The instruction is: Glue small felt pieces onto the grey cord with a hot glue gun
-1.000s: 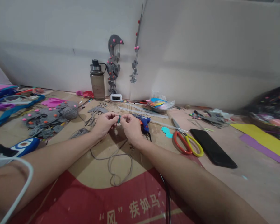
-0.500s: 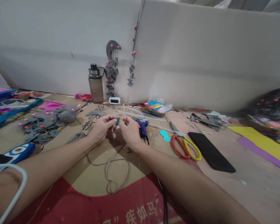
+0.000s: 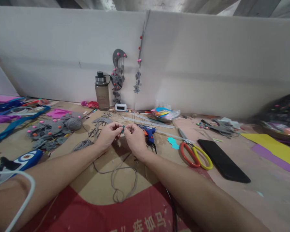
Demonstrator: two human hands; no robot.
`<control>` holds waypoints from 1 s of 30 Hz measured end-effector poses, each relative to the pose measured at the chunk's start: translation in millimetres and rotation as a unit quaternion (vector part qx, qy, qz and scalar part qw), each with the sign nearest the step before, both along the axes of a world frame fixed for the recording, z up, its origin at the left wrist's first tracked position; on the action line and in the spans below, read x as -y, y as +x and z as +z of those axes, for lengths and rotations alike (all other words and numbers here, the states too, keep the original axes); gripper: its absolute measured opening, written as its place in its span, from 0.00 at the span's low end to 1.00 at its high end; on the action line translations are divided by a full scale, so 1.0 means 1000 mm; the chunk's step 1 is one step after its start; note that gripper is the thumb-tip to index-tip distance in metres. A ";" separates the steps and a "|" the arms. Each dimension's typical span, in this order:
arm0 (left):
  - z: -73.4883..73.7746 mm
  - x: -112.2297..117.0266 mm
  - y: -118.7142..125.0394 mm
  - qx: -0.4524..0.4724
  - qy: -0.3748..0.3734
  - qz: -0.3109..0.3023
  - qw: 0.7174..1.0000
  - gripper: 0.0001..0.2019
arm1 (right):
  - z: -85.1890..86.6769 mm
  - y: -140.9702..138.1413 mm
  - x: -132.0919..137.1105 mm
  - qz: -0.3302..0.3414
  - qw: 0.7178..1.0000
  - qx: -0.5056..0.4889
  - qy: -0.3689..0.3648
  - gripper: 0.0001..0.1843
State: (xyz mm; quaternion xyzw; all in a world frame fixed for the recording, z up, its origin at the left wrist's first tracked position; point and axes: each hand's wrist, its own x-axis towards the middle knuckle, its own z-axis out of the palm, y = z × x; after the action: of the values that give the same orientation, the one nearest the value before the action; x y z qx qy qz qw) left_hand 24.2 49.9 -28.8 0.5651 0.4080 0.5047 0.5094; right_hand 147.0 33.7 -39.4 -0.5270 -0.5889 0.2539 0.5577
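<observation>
My left hand and my right hand meet over the cardboard, fingertips pinched together on a small teal piece held between them. A grey cord runs from under the hands and loops on the cardboard toward me. A blue glue gun lies just right of my right hand, and a teal cut-out shape rests beyond it.
Red and yellow scissors and a black phone lie to the right. Grey felt pieces with pink dots and a grey yarn ball sit left. A water bottle, small clock and foil dish stand by the white wall.
The view has tilted up slightly, showing more of the wall top. Both hands stay together, still pinching the small teal piece, with only tiny finger movement.
</observation>
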 end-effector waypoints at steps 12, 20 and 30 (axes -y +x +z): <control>-0.004 -0.002 -0.002 -0.020 0.016 0.003 1.000 0.11 | -0.001 0.000 0.000 -0.007 1.000 0.005 -0.004 0.08; -0.003 -0.002 0.000 0.044 -0.029 -0.064 0.997 0.14 | -0.004 0.003 -0.003 -0.015 0.999 -0.037 -0.017 0.11; -0.006 -0.003 0.000 0.050 -0.013 -0.057 0.997 0.14 | -0.003 0.002 0.000 0.007 0.998 -0.049 -0.027 0.11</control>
State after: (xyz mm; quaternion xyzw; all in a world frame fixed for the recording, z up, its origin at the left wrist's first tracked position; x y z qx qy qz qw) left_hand 24.5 52.8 -35.2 0.5546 0.3555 0.4969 0.5649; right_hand 149.3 33.8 -42.5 -0.5248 -0.5572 0.2993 0.5697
